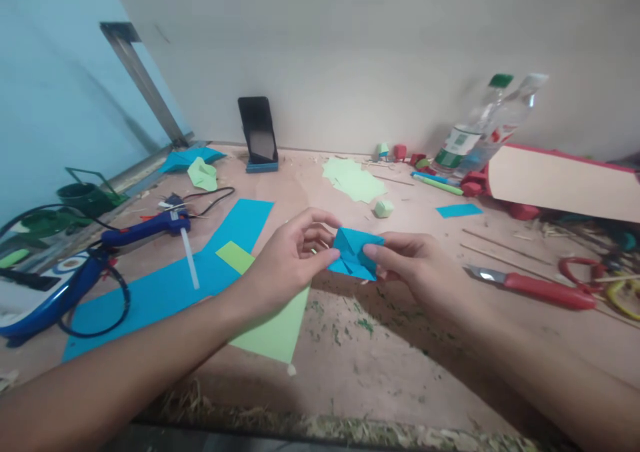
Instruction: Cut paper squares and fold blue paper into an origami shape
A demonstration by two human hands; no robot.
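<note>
A small piece of folded blue paper [354, 252] is held up over the middle of the table, with creases and a raised flap showing. On its left edge my left hand [295, 252] pinches it between thumb and fingers. My right hand [407, 259] grips the right edge, thumb on top and fingers behind. Below and to the left lie blue sheets [165, 295] and a light green sheet [275, 332], partly covered by my left forearm.
A blue glue gun [145, 229] lies at the left. A phone [259, 132] stands at the back. To the right are a red-handled cutter [547, 291], thin sticks, scissors, a blue strip [459, 210] and two bottles [457, 145]. A green paper cube [383, 209] sits behind my hands.
</note>
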